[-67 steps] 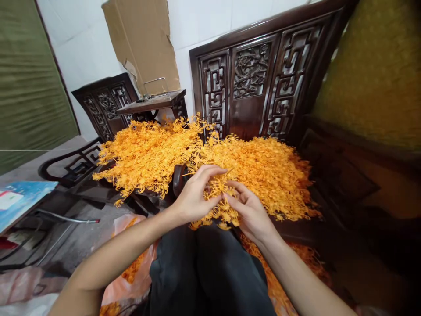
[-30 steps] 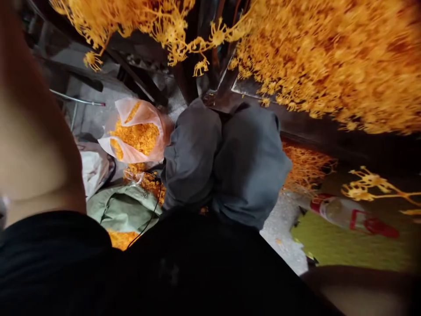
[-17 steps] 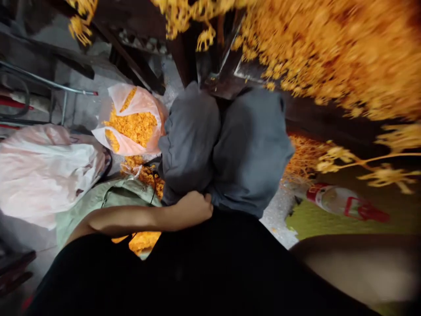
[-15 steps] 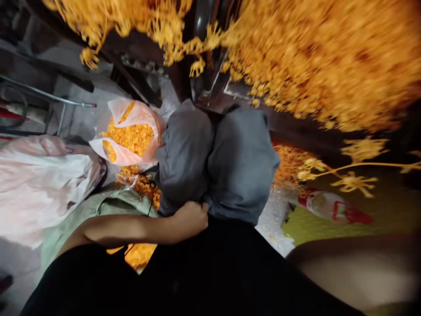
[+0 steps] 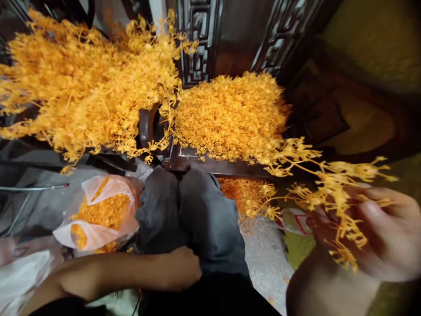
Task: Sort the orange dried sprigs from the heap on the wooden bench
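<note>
At the right, my right hand (image 5: 381,232) is closed, thumb against fingers, on an orange flower sprig (image 5: 338,188). The sprig has thin branching stems with small spidery heads, some drooping over the fingers. It reaches left toward a heap of similar orange sprigs (image 5: 230,118) on a dark wooden seat. My left hand (image 5: 184,267) rests as a fist on my grey-trousered lap (image 5: 197,215); its fingers are curled under, so anything inside is hidden.
A second orange heap (image 5: 98,87) lies to the left, around a dark wooden armrest (image 5: 146,127). On the floor stands a pale plastic bag (image 5: 94,235) of orange pieces. More orange sprigs (image 5: 246,193) sit below the seat, near a bottle with a red label (image 5: 296,219).
My view has tilted up, showing more of the heaps and carved wood. My right hand has come into sight at the right with the flower sprig. My left fist stays on my lap.
</note>
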{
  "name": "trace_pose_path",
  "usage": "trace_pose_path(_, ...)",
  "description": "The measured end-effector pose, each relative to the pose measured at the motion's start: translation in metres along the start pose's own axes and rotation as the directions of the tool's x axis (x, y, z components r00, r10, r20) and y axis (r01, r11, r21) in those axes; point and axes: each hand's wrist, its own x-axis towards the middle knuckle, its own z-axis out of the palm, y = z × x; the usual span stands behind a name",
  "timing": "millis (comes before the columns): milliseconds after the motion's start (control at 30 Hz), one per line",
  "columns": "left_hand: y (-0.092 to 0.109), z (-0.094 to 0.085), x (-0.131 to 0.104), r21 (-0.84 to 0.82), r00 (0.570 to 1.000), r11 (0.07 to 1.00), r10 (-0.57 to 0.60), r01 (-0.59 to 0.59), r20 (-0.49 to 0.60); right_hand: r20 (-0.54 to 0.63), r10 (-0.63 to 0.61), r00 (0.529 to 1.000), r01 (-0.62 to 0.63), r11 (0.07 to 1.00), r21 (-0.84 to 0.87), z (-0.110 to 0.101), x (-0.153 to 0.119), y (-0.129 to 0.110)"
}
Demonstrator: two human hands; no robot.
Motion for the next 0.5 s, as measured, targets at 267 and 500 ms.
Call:
trace_pose_path(267, -0.017, -0.067, -0.013, -0.012, 0.998, 0.998, 0.057, -0.057, -0.003, 0.029, 0.156, 0.987, -0.159, 0.973, 0.166, 0.003, 0.003, -0.005)
trace_pose_path(500, -0.081, -0.291, -0.005, -0.166, 0.474, 0.961, -0.255, 0.221, -0.843, 0.235, 0.323, 0.917, -0.358, 0.925, 0.128, -0.001, 0.011, 0.010)
